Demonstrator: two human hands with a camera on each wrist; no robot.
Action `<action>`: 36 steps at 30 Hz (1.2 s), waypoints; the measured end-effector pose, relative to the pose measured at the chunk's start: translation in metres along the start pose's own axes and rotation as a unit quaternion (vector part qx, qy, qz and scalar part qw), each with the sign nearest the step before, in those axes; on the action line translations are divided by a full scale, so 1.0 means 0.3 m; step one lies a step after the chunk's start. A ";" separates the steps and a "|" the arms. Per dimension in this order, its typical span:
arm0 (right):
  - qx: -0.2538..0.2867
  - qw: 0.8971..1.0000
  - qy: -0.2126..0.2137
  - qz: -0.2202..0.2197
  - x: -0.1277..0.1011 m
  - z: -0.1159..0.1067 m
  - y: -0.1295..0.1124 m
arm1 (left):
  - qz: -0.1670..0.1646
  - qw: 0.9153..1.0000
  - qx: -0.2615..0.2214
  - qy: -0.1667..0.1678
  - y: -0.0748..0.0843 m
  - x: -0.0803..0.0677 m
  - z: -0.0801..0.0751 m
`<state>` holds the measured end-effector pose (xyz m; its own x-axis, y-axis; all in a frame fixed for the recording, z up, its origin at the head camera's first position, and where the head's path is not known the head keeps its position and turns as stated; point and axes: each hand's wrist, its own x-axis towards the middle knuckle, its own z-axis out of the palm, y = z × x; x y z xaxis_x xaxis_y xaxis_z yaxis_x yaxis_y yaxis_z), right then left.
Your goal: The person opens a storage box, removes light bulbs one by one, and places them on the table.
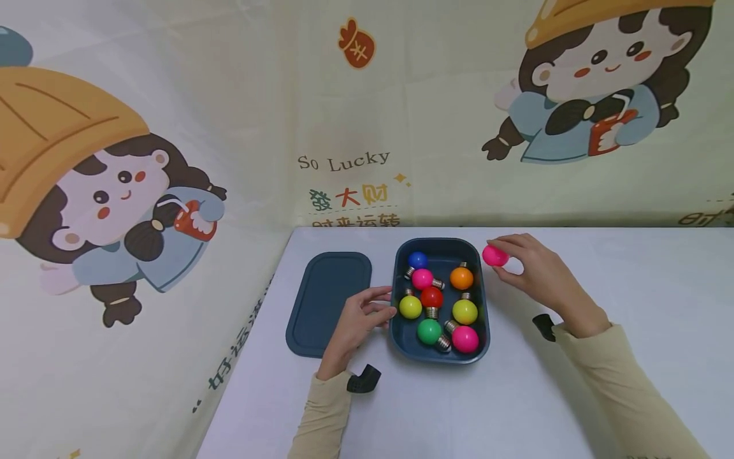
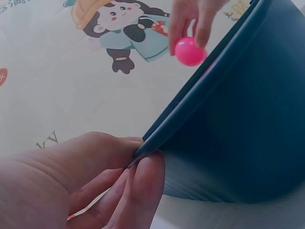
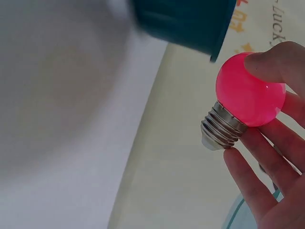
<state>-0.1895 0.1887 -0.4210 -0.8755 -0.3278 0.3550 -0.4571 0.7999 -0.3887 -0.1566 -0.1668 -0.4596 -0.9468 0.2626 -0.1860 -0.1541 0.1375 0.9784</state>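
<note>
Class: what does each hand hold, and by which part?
Right hand pinches pink bulb by its globe; left hand grips the container rim.

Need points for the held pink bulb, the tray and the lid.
pink bulb (image 3: 250,90), right wrist view, on its globe.
tray (image 1: 440,358), head view, on its near rim.
lid (image 1: 329,299), head view, on its flat middle.

A right hand (image 3: 267,157) pinches a pink bulb (image 3: 250,98) between fingertips, its glossy round globe uppermost and its ribbed silver screw base (image 3: 221,130) pointing down and to the left. Above and to the left of the bulb, apart from it, hangs the corner of a dark blue container (image 3: 183,24). Beneath lies a white table (image 3: 62,124), its edge running diagonally against a cream backdrop (image 3: 181,181) printed with orange characters.
</note>
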 end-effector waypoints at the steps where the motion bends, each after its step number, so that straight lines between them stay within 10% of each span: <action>1: -0.001 1.000 -0.001 0.004 -0.006 0.000 0.009 | 0.000 1.000 0.000 0.001 0.000 0.000 0.001; 36: 0.001 0.995 -0.079 0.068 -0.049 0.067 0.176 | 0.003 1.000 0.006 0.007 -0.007 0.012 0.007</action>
<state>-0.2038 0.2256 -0.4638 -0.9426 -0.2924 0.1615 -0.3338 0.8410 -0.4258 -0.1592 -0.1641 -0.4625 -0.9515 0.2500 -0.1794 -0.1454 0.1486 0.9782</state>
